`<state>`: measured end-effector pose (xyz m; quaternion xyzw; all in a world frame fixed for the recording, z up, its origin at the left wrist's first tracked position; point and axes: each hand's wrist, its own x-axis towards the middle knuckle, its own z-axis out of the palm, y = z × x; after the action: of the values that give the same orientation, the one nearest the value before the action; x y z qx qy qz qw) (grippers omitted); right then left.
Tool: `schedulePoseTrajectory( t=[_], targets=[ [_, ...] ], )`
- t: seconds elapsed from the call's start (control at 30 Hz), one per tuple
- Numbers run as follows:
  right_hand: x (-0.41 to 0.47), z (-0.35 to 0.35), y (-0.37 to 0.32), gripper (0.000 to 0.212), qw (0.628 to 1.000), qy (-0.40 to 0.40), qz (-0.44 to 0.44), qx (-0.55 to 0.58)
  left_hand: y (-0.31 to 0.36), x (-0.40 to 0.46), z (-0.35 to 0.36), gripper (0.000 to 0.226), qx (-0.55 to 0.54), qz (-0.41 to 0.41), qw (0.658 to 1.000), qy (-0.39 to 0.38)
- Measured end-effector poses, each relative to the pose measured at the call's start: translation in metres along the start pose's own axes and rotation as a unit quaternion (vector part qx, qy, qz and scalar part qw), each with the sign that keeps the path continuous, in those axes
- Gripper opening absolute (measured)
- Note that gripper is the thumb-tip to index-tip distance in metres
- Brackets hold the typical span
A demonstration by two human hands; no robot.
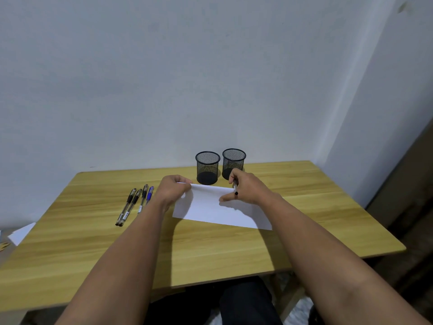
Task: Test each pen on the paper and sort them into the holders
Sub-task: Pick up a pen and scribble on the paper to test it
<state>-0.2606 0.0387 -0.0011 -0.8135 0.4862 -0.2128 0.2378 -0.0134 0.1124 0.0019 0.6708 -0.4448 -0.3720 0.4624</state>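
Observation:
A white sheet of paper lies in the middle of the wooden table. My left hand grips its far left corner. My right hand holds a pen between curled fingers, the pen's dark end pointing down over the paper's far edge, while the thumb stretches out onto the sheet. Two black mesh holders stand behind the paper, the left holder and the right holder both look empty. Several pens lie side by side left of the paper, one of them blue.
The table stands against a pale wall, with a corner of the room to the right. A white sheet lies on a lower surface past the table's left edge. My legs in dark trousers show below the near edge.

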Motion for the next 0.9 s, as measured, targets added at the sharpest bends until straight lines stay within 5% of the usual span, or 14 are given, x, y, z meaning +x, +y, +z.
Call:
schedulePoseTrajectory(
  t=[0.3,0.47,0.57,0.63,0.77,0.9],
  targets=[
    [-0.001,-0.014,0.023,0.037,0.994,-0.008,0.017,0.109,-0.006,0.001,-0.008,0.042,0.009,-0.033,0.998,0.057],
    [-0.003,-0.022,0.028,0.028,0.993,-0.022,0.044,0.104,-0.009,0.002,-0.008,0.027,-0.027,-0.028,0.999,0.032],
    [-0.003,-0.021,0.032,0.02,0.995,0.015,0.048,0.087,-0.014,0.0,-0.001,0.047,-0.046,-0.042,0.998,0.031],
    [-0.006,-0.016,0.034,0.016,0.996,0.041,0.047,0.057,-0.018,-0.002,0.006,0.027,-0.028,-0.038,0.998,0.029],
    [-0.016,0.002,0.043,0.011,0.995,0.071,0.062,-0.013,-0.034,-0.007,0.016,0.028,0.19,0.039,0.981,0.029],
    [-0.012,0.011,0.054,0.013,0.995,0.033,0.059,-0.079,-0.054,-0.009,0.027,0.036,0.407,0.209,0.889,0.02]
  ],
)
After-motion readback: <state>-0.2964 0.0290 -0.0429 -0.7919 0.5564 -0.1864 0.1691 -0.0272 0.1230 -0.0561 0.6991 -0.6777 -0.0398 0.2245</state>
